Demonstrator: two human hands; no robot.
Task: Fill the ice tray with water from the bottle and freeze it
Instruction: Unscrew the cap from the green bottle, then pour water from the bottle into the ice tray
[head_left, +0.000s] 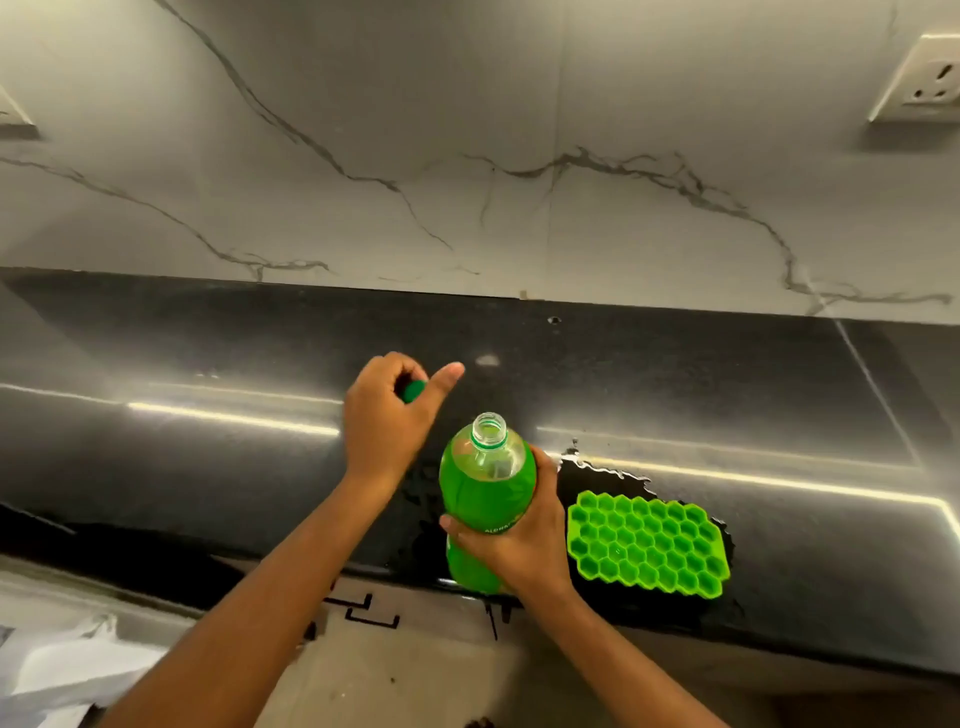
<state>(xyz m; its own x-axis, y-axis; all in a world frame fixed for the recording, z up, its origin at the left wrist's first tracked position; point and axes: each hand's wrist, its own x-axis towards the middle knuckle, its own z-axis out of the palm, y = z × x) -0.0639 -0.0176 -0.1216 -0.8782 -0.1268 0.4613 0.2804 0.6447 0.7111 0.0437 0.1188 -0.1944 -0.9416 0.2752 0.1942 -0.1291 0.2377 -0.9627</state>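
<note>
A green plastic bottle (480, 493) stands upright near the front edge of the black counter (727, 395), its neck uncapped. My right hand (519, 540) is wrapped around its body. My left hand (387, 415) hovers above the counter to the left of the bottle's neck and pinches the green cap (413, 391), thumb stuck out. A bright green honeycomb ice tray (649, 545) lies flat on the counter just right of the bottle; whether its cells hold water I cannot tell.
A puddle of water (608, 475) spreads on the counter behind and under the tray. The marble wall behind carries a socket (919, 78) at upper right. White paper or cloth (67, 665) lies on the floor at lower left.
</note>
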